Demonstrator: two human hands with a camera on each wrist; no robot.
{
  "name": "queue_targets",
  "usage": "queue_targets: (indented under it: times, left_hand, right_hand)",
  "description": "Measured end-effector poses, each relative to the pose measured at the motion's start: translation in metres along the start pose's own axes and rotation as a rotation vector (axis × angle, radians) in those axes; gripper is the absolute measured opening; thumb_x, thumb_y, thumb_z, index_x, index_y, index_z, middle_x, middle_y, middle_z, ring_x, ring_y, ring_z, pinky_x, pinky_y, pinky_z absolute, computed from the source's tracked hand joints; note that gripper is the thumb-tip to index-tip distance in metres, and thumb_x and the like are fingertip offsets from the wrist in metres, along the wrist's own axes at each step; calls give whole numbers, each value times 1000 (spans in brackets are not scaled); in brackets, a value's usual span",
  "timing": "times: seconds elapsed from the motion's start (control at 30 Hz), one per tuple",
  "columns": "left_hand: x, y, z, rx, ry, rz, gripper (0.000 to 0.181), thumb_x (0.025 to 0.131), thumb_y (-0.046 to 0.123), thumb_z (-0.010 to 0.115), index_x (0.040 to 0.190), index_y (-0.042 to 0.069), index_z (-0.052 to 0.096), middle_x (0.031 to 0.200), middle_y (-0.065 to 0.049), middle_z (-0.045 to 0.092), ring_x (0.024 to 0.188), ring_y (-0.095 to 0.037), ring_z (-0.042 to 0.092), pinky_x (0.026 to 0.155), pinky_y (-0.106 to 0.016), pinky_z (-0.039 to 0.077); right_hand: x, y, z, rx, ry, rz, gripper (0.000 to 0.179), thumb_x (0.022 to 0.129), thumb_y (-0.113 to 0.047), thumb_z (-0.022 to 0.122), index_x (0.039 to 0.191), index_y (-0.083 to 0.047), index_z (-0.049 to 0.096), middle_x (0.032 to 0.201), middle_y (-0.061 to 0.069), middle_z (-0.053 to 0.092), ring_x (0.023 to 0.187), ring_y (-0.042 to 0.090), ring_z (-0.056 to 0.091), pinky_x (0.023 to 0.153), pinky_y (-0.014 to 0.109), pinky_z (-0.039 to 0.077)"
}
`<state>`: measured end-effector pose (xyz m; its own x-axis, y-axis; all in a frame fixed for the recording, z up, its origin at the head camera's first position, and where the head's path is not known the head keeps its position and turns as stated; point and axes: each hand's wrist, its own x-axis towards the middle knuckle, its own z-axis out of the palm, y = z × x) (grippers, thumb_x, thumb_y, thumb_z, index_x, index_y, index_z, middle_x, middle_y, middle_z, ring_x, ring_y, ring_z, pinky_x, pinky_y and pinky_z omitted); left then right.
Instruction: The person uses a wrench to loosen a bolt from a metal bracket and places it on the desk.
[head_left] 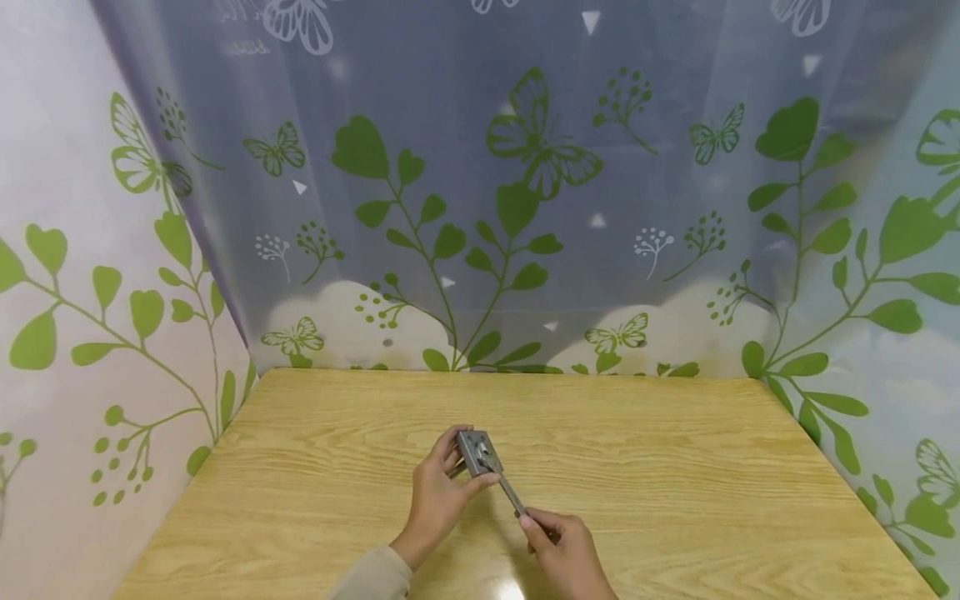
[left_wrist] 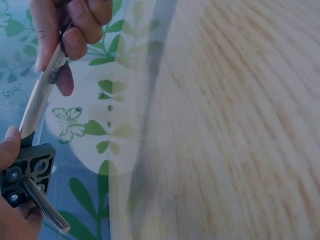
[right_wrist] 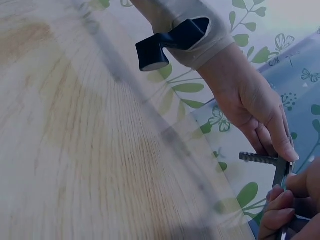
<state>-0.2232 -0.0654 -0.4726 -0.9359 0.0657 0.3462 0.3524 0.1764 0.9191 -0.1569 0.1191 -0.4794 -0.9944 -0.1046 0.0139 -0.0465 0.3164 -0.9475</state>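
A dark grey square block [head_left: 486,455] with recesses and small screws in its face is gripped at its edges by my left hand [head_left: 441,493], above the table. A threaded bolt [left_wrist: 47,207] sticks out from it, seen side-on in the right wrist view. My right hand [head_left: 564,548] pinches the near end of a slim silver wrench [head_left: 513,495] between thumb and fingers. The wrench's far end meets the block, right by the left thumb [left_wrist: 9,147]. The fingers hide part of the block and the wrench's handle end.
Beneath both hands is a wood-grain table [head_left: 337,433]. Curtains printed with green leaves and butterflies [head_left: 465,250] stand along its back and sides. A black camera mount [right_wrist: 172,42] is worn on the left wrist over a light sleeve [head_left: 375,575].
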Motion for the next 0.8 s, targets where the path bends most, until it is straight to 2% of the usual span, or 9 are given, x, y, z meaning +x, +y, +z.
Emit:
queue_targets:
  times: [0.2,0.27,0.43,0.57,0.73,0.8]
  left_hand:
    - [3,3,-1,-62,-39,-32,76,68,10,84,134,0,47,137,-23,51,122,-35,54,95,-36,51]
    - [4,4,-3,-99,-69,-57,77,69,9,83,136,1,46,139,-23,48,123,-35,52,96,-35,50]
    - [8,6,-12,-172,-163,-80,77,72,7,81,138,0,43,141,-23,46,126,-34,49,97,-33,49]
    - [13,12,-20,-197,-240,-59,74,73,7,81,137,2,45,139,-20,50,126,-30,51,97,-32,50]
    - [15,19,-29,-235,-353,-87,75,71,6,83,136,2,47,139,-19,51,126,-29,52,95,-28,51]
    - [15,20,-31,-225,-401,-87,77,71,6,84,138,2,46,139,-20,50,125,-29,53,95,-27,51]
  right_hand:
    - [11,3,-14,-43,-52,-51,30,96,-15,57,112,9,65,81,16,66,60,7,48,51,18,45]
    - [15,4,-21,-59,-82,-83,30,97,-15,57,112,10,65,92,21,69,65,8,52,55,17,47]
    - [33,6,-40,-120,-147,-157,30,96,-14,58,111,11,65,104,26,68,69,14,57,55,17,48]
    - [51,5,-61,-173,-204,-198,33,96,-15,58,115,11,63,103,23,68,65,10,53,52,18,45]
    - [72,-2,-84,-253,-299,-243,30,95,-17,60,115,4,67,97,19,68,59,5,44,49,19,39]
    - [81,-6,-91,-292,-343,-271,29,95,-19,60,114,1,68,96,15,68,62,4,48,51,19,42]
